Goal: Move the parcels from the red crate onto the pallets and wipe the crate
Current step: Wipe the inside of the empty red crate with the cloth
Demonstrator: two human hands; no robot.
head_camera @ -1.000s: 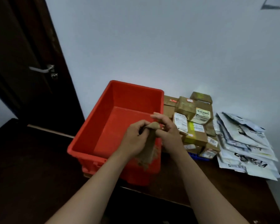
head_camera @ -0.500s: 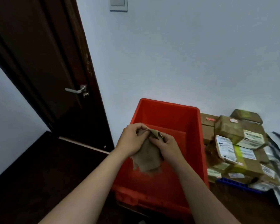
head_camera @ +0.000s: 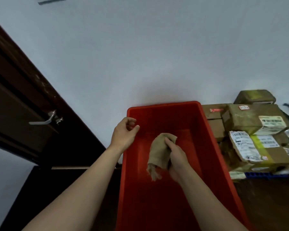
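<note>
Red crate (head_camera: 167, 117): open-topped, on the dark floor (head_camera: 40, 189), far end against the pale wall (head_camera: 157, 47). It runs from mid-frame to the bottom edge. Its red floor and inner walls show bare around the cloth.

Door (head_camera: 15, 105): dark brown, left of the crate, set in the same wall.

Parcels (head_camera: 244, 124): brown cardboard boxes with white and yellow-green labels. They are stacked just beside the crate's right wall, outside it, several layers deep. A strip of blue pallet (head_camera: 265, 175) shows under the near edge of the stack. Label text is too blurred to read.

Left grip (head_camera: 123, 132): released, holding nothing, fingers loosely curled and thumb out. It is at the crate's far left corner, over the rim. Contact with the rim: cannot tell.

Right grip (head_camera: 177, 157): inside the crate, about mid-width, in the far half. It is clenched around the cloth, fingers wrapped over the bunched upper part.

Cloth (head_camera: 158, 152): tan, crumpled, with a frayed end hanging below the right grip toward the crate floor. Whether it touches the floor: cannot tell.

Door handle (head_camera: 43, 120): silver lever on the door's right edge, pointing left.
</note>
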